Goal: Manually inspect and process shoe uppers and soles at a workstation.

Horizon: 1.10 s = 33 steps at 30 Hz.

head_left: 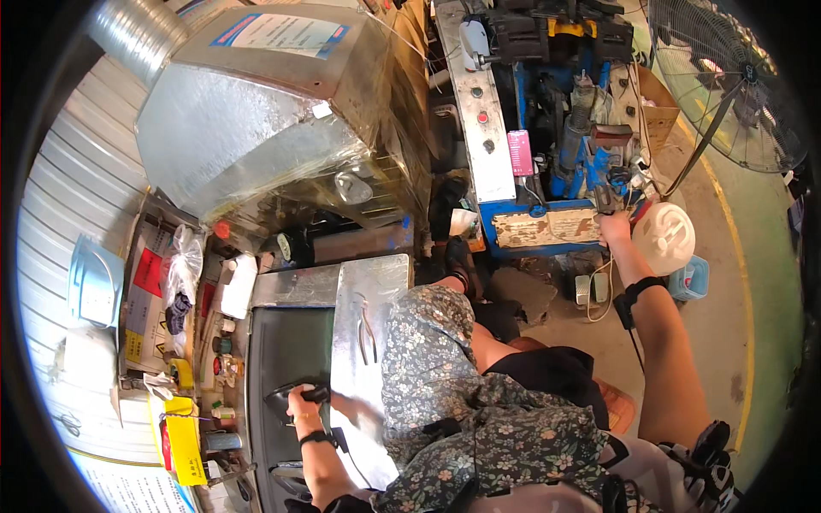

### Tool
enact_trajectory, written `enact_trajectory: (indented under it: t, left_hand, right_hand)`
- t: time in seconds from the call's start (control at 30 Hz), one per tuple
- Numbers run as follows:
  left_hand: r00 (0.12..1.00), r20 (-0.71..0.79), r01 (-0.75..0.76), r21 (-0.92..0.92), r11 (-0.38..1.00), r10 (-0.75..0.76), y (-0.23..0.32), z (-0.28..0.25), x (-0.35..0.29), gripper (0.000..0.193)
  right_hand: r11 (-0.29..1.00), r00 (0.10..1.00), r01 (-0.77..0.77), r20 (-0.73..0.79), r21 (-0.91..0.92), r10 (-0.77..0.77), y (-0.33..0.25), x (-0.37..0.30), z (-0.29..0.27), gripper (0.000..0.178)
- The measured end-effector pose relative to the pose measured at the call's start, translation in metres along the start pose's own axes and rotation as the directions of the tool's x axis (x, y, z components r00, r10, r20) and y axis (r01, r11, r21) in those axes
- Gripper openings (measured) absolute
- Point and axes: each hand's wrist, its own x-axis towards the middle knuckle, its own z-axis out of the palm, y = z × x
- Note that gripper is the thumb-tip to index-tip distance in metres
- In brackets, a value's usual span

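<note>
My left hand [305,409] is closed around a black, curved, shoe-like piece [286,396] over a dark grey recessed panel [291,342]. Another dark piece [291,475] lies lower on that panel. My right arm stretches forward, and the right hand [613,229] is closed on a dark grey, blocky part [605,200] at the front right corner of a blue machine [522,231]; whether that part is loose or fixed I cannot tell. Beside the panel, pliers [368,332] rest on a shiny metal sheet [346,295]. A floral cloth [428,342] covers my lap.
A large metal hood [248,137] stands at the far left. Spools, tape and a yellow box [184,440] crowd the left shelf. Right of the machine are a white plastic drum [665,239], a blue tub [688,279] and a floor fan [735,81]. A foot pedal [590,289] with a cord sits below.
</note>
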Motion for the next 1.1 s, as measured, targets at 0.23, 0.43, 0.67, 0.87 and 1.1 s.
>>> enact_trajectory:
  t: [0.23,0.43,0.67,0.87,1.1]
  left_hand:
    - [0.823,0.556,0.274,-0.564,0.779,0.114,-0.008,-0.051,-0.170,0.063]
    - [0.717,0.658,-0.199,-0.123,0.972,0.230,-0.056,-0.012,-0.310,0.082]
    - [0.324,0.929,-0.626,0.069,0.777,0.179,-0.048,0.067,-0.341,0.105]
    - [0.172,0.919,-0.806,-0.076,0.586,0.356,-0.033,0.108,-0.339,0.092]
    - [0.168,0.892,-0.867,-0.069,0.493,0.419,-0.035,0.096,-0.359,0.084]
  right_hand:
    - [0.203,0.233,0.648,-0.063,-0.734,-0.970,0.016,-0.080,0.009,0.047]
    - [0.810,0.262,0.336,0.779,0.480,-0.570,-0.020,-0.268,0.152,0.078]
    - [0.508,0.159,0.729,0.609,0.458,-0.777,-0.055,-0.340,0.140,0.060]
    - [0.200,-0.084,0.847,0.496,0.492,-0.864,-0.026,-0.353,0.121,0.053]
    - [0.042,-0.219,0.861,0.443,0.506,-0.869,-0.026,-0.353,0.107,0.050]
